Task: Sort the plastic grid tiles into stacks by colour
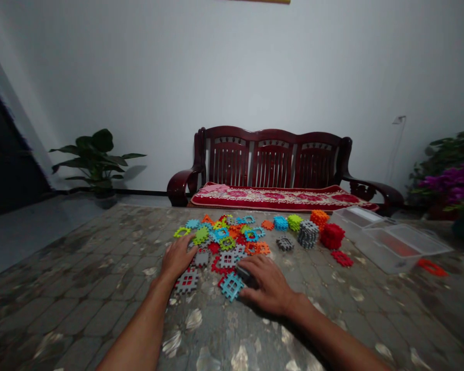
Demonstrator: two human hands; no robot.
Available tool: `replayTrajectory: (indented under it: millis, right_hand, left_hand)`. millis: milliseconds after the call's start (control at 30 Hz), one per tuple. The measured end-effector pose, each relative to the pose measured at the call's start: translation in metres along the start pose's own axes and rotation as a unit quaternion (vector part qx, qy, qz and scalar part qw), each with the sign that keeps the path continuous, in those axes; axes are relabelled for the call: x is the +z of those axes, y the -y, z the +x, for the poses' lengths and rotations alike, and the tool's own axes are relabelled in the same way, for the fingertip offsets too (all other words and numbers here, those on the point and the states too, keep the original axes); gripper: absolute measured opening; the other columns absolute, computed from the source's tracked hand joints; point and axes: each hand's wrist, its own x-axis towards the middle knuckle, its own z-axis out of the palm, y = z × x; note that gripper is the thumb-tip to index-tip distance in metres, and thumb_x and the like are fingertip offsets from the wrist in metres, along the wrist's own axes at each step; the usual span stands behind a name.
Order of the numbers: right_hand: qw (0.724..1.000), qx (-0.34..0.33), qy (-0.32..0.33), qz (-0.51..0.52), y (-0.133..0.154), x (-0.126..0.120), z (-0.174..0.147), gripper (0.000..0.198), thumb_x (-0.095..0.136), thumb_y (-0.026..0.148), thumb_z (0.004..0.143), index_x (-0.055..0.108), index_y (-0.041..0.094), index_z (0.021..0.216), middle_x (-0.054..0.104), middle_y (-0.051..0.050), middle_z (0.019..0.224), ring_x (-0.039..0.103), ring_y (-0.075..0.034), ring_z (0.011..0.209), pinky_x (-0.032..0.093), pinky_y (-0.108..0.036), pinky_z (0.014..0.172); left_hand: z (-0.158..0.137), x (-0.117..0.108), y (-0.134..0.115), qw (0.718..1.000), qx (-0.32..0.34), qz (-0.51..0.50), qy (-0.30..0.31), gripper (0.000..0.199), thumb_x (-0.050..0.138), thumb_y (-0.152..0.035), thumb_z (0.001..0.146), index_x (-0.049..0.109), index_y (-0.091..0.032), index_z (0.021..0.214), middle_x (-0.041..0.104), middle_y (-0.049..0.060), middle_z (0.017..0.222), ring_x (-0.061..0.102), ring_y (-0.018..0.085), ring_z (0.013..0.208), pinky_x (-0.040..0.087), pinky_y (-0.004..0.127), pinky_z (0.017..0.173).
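Observation:
A heap of flat, notched plastic tiles (228,234) in blue, green, orange, red and grey lies on the patterned table (100,288). My left hand (177,257) rests flat at the heap's near left edge, fingers touching a grey tile (201,257); another grey tile (187,281) lies just beside its wrist. My right hand (266,283) lies palm down over a dark grey tile (244,273), with a blue tile (232,286) at its fingertips. Stacks of sorted tiles stand further right: blue (280,222), green (294,222), orange (319,218), grey (307,233) and red (332,236).
A clear plastic box (400,247) and its lid (355,216) sit at the right of the table, with a red tile (431,267) nearby. Behind the table stands a dark wooden bench (274,165) with a red cushion. Potted plants (96,159) flank the room.

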Motion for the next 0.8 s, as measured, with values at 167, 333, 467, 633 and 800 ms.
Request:
replayTrajectory:
  millis: [167,333,467,633,800]
  right_hand:
    - [0.999,0.008,0.033,-0.015,0.008,0.015,0.016,0.058,0.074,0.056,0.077,0.061,0.024,0.124,0.063,-0.008,0.127,0.054,-0.027,0.114,0.039,-0.041,0.099]
    - [0.995,0.094,-0.030,0.018,-0.001,0.024,0.021,0.037,0.073,0.035,0.076,0.059,0.020,0.106,0.064,-0.005,0.102,0.056,-0.022,0.095,0.043,-0.033,0.084]
    - [0.982,0.134,-0.087,0.101,-0.015,0.027,0.029,0.022,0.060,0.020,0.077,0.059,0.022,0.099,0.064,-0.001,0.092,0.057,-0.017,0.085,0.044,-0.029,0.078]
    - [0.965,0.198,-0.097,0.139,-0.037,0.017,0.046,0.017,0.058,0.026,0.081,0.067,0.022,0.095,0.069,-0.001,0.084,0.062,-0.017,0.079,0.047,-0.028,0.073]
    - [0.975,0.206,-0.084,-0.012,-0.051,-0.003,0.071,0.023,0.055,0.022,0.087,0.073,0.023,0.100,0.073,-0.004,0.105,0.065,-0.020,0.100,0.047,-0.030,0.090]
  left_hand:
    - [0.001,0.001,0.001,1.000,-0.006,-0.001,0.000,0.043,0.050,-0.032,0.091,0.058,-0.023,0.132,0.060,0.009,0.142,0.054,0.025,0.132,0.036,0.041,0.113]
    - [0.001,0.004,0.003,1.000,-0.010,-0.008,-0.012,0.041,0.050,-0.031,0.091,0.060,-0.024,0.130,0.062,0.008,0.140,0.054,0.024,0.132,0.036,0.042,0.113]
    - [0.001,0.004,0.004,1.000,-0.016,-0.009,-0.008,0.041,0.051,-0.031,0.091,0.059,-0.024,0.130,0.062,0.008,0.140,0.054,0.024,0.131,0.036,0.041,0.113]
    - [0.001,0.004,0.004,1.000,-0.013,-0.014,-0.008,0.042,0.049,-0.031,0.091,0.059,-0.022,0.131,0.061,0.009,0.140,0.054,0.024,0.131,0.037,0.040,0.112]
    - [0.001,0.004,0.004,1.000,-0.020,-0.018,-0.014,0.041,0.050,-0.030,0.090,0.060,-0.025,0.129,0.061,0.007,0.141,0.055,0.024,0.130,0.038,0.040,0.111]
